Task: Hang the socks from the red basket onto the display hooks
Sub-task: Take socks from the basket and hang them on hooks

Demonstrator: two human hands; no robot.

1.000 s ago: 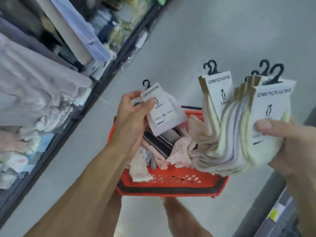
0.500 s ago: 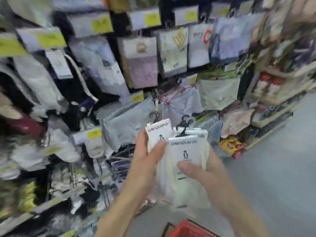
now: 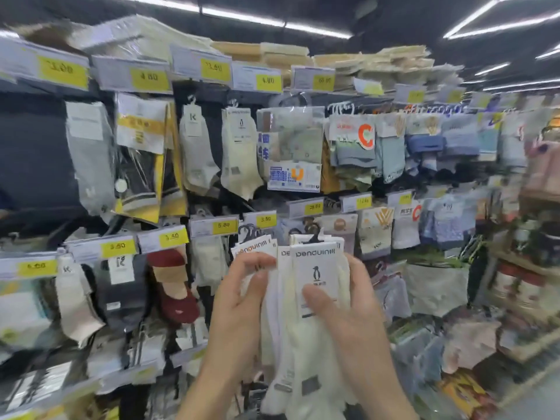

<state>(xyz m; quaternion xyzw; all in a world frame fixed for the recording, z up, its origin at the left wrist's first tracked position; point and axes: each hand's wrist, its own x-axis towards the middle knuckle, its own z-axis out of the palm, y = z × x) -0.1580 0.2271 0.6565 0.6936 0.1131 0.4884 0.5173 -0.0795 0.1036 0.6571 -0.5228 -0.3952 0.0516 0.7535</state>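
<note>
**Holding two bunches of socks up to the wall, hanger ends upward**

At lower centre of the frame I have the left hand (image 3: 239,313) pinching a small fan of carded socks (image 3: 253,248) between thumb and fingers. The right hand (image 3: 354,322) is wrapped round a thicker cream bundle (image 3: 316,268), thumb pressed on the penguin card. The black plastic hangers (image 3: 313,234) point up, I judge so that a pack can slide onto a hook without being turned. The split between the hands looks like peeling off a few at a time. A matching cream pair (image 3: 241,153) hangs at upper centre, which may mark the target row, though I can't be sure.

Hard to read: the display hooks are mostly buried behind packs and yellow price tags (image 3: 223,226), and blur smears the left and right edges. I cannot count the pairs in either hand. The red basket is out of frame, and the bundle's toes run off the bottom edge.
</note>
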